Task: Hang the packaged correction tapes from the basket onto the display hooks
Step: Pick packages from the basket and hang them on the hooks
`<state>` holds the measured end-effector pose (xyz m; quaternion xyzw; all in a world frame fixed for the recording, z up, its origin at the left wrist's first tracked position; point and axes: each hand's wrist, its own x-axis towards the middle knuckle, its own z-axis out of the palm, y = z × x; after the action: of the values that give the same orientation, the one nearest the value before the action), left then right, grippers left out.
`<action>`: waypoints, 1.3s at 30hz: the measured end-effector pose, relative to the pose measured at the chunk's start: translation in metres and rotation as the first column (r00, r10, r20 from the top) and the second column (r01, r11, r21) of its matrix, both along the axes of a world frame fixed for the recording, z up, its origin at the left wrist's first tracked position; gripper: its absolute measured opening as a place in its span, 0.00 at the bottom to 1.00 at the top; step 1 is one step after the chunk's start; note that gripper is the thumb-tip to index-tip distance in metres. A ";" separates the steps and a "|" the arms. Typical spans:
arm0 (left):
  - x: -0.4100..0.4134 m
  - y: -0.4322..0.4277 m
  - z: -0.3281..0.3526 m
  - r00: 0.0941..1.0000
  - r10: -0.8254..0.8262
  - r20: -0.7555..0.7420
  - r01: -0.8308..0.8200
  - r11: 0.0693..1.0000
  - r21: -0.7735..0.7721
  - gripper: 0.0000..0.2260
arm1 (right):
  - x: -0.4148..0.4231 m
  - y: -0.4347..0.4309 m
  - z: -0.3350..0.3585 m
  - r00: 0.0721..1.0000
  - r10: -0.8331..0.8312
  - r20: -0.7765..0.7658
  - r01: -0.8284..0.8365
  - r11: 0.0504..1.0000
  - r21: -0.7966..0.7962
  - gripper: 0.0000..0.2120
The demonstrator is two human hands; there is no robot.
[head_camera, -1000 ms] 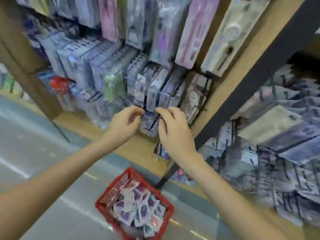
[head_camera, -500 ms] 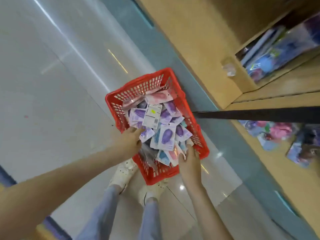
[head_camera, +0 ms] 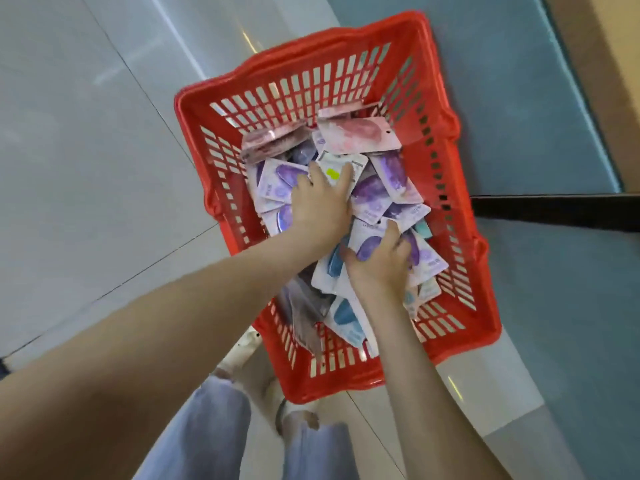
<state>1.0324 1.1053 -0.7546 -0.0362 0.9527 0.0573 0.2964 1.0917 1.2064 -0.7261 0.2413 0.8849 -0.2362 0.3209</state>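
2 arms (head_camera: 173, 323) outstretched: left hand (head_camera: 320, 202) spread, right hand (head_camera: 377, 270) seemingly grips packet (head_camera: 367, 244).

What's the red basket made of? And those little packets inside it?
The basket looks like hard, slightly shiny plastic: one red colour, moulded with rows of slots. The packets seem to be printed card, flat with a punched hole, probably under a clear plastic bubble, though blur leaves that unsure.

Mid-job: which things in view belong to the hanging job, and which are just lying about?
Job: basket; tape packs; purple pack, gripped by the right hand; left hand, resting on the pile.
Lying about: trouser legs; black rail; floor tiles.
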 end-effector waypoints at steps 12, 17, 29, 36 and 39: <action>0.007 -0.047 0.247 0.397 0.243 0.885 -0.901 -0.079 0.426 0.15 | 0.008 0.042 0.202 0.913 -0.390 -0.119 0.323 0.870 -0.373 0.32; 0.001 -0.046 0.417 0.490 0.116 0.864 -0.842 -0.196 0.503 0.10 | -0.012 0.034 0.396 0.776 -0.569 -0.273 0.263 0.685 -0.679 0.27; 0.007 0.029 0.777 0.972 -0.057 0.228 -0.228 0.006 0.974 0.07 | 0.024 0.075 0.739 0.541 -0.386 -0.748 -0.069 0.866 -0.496 0.25; 0.050 0.096 0.925 0.994 -0.034 -0.106 0.101 -0.126 0.987 0.16 | 0.103 0.169 0.895 0.224 -0.147 -0.963 -0.157 0.970 -0.184 0.22; 0.070 0.133 0.974 0.972 0.005 -0.233 0.230 -0.198 0.953 0.17 | 0.136 0.202 0.949 0.082 -0.018 -0.996 -0.119 0.993 -0.028 0.22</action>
<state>1.1023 1.2379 0.2196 0.2945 0.5807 0.7448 0.1464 1.2280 1.4089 0.2231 -0.0293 0.8626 -0.3705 -0.3431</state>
